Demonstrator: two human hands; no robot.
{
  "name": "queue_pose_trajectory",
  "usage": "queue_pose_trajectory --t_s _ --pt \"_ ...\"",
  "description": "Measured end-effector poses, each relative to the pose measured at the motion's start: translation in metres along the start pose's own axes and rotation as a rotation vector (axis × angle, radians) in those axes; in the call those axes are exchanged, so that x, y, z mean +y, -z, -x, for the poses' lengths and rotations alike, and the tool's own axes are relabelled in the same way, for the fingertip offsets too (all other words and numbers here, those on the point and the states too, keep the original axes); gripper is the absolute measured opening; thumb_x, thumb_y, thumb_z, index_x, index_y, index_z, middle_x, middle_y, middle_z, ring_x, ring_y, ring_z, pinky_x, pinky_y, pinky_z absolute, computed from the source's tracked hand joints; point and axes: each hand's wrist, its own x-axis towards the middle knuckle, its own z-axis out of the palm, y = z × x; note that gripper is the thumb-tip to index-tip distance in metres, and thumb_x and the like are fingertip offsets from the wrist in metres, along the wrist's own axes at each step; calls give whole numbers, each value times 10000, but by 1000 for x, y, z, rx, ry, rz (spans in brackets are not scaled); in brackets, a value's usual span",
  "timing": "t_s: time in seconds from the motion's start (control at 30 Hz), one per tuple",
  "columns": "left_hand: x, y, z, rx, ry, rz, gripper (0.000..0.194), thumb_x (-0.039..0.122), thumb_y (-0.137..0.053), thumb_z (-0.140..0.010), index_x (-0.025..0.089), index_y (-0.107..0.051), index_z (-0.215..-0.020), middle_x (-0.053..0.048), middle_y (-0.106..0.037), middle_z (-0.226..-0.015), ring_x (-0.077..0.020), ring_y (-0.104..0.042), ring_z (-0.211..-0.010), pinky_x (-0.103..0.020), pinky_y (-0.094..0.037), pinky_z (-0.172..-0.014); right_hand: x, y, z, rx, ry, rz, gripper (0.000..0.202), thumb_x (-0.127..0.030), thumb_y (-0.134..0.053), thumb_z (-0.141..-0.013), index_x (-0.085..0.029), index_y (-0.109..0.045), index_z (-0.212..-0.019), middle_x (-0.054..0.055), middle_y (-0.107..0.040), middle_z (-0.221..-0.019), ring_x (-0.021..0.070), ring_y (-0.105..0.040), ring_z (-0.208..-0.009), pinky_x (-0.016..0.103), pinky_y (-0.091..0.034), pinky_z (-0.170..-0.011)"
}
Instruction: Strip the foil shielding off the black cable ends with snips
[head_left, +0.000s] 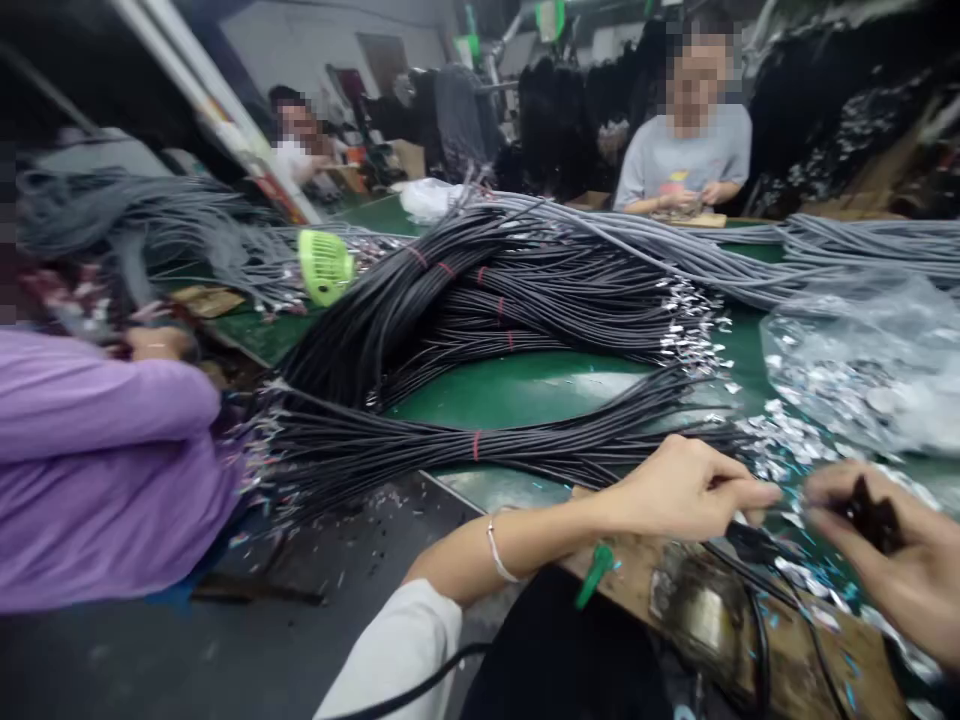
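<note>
Fingers (754,495) show right of one black cable bundle (405,442) with one red tie (475,445). On the left hand (679,490), tips meet just above a black cable (731,563), grip too blurry to tell; the right hand (904,565) curls round one dark thing (870,512).

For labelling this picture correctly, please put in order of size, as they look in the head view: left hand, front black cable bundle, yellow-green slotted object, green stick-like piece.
1. Front black cable bundle
2. Left hand
3. Yellow-green slotted object
4. Green stick-like piece
Nearness to the camera affects this; real sizes may differ.
</note>
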Motion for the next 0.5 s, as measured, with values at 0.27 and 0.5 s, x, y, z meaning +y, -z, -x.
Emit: queue_pose_trajectory --t_s 0.27,0.5 --pt "-2 -7 1 95 48 44 394 372 -442 -880 137 -539 -580 49 -364 -490 -72 -288 -478 -223 -230 -469 -23 -7 -1 -127 -164 -451 126 -244 -499 -836 -192 -486 -721 -29 -439 -617 105 -405 -534 248 -357 -509" --pt "-3 -12 5 192 -34 -9 164 263 -641 -763 145 -602 -656 15 -560 -609 -93 -476 -562 -202 -362 -522 -8 13 -2 138 -116 -263 122 -98 -533 -782 -179 -485 -704 -11 -473 -706 111 -428 -655 263 -357 -604"
